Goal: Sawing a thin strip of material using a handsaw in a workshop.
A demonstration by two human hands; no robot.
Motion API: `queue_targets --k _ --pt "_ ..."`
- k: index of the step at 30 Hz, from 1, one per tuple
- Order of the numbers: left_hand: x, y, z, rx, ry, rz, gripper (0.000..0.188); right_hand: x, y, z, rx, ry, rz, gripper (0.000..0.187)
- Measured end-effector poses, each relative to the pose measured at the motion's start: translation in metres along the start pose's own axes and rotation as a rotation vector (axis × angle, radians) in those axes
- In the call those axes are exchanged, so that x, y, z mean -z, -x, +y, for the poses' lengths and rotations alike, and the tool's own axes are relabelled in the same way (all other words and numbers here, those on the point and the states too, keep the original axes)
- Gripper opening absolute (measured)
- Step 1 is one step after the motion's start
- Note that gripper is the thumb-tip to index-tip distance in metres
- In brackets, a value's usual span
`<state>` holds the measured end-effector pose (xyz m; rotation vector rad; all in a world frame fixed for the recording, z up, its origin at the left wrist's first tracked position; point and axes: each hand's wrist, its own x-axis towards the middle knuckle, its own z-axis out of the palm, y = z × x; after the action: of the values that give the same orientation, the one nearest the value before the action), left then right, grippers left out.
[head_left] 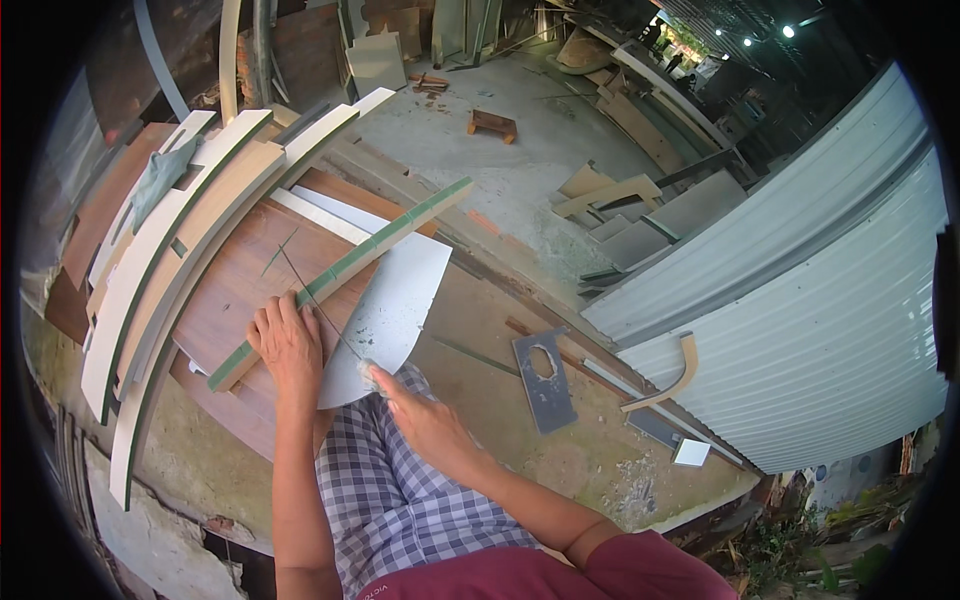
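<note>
A long wooden strip (420, 215) with a green face lies slantwise over a brown board (225, 285) and a white sheet (415, 290). My left hand (287, 335) grips the strip near its lower left part, fingers bent over it. In my right hand (420, 415) is the pale, wrapped-looking handle of a long thin dark tool (335, 328); whether it is a file or a narrow saw I cannot tell. Its shaft crosses the strip just right of my left fingers. Beyond the strip, a thin green sliver (272, 263) lies by the tool's far end. Dark crumbs dot the white sheet.
Curved white and tan boards (190, 240) are stacked at the left, a grey-blue cloth (160, 180) on them. Right of my legs lies a grey plate with a hole (560, 400). A curved wooden piece (680, 375) leans by a corrugated metal sheet (800, 330). A small wooden stool (492, 125) stands farther off.
</note>
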<state>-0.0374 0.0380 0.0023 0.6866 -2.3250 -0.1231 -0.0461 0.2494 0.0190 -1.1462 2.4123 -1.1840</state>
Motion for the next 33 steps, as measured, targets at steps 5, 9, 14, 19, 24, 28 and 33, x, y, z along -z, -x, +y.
queue_targets --k 5,9,14,19,24,28,33 --pt "0.0 -0.004 -0.003 -0.005 -0.021 0.007 0.025 0.001 -0.01 -0.01 -0.042 0.012 -0.031 0.054" --pt "-0.005 -0.003 -0.006 0.0 -0.012 -0.017 0.025 -0.011 -0.048 -0.01 -0.017 0.076 -0.006 0.054" --pt "-0.002 0.0 -0.006 0.0 -0.005 -0.028 0.026 -0.012 -0.024 0.005 0.082 0.073 0.05 0.057" --pt "-0.001 0.0 -0.005 0.0 -0.009 -0.03 0.027 -0.005 0.0 0.004 0.067 0.031 0.041 0.058" --pt "-0.003 0.0 -0.008 -0.02 0.008 -0.03 0.027 -0.014 -0.048 -0.006 0.093 0.068 0.072 0.057" --pt "0.0 0.001 -0.003 -0.007 0.025 -0.071 0.026 -0.014 -0.05 -0.004 -0.017 0.079 -0.023 0.056" --pt "0.004 0.0 -0.005 -0.012 0.037 -0.063 0.025 -0.007 -0.004 0.005 0.065 0.074 0.03 0.058"
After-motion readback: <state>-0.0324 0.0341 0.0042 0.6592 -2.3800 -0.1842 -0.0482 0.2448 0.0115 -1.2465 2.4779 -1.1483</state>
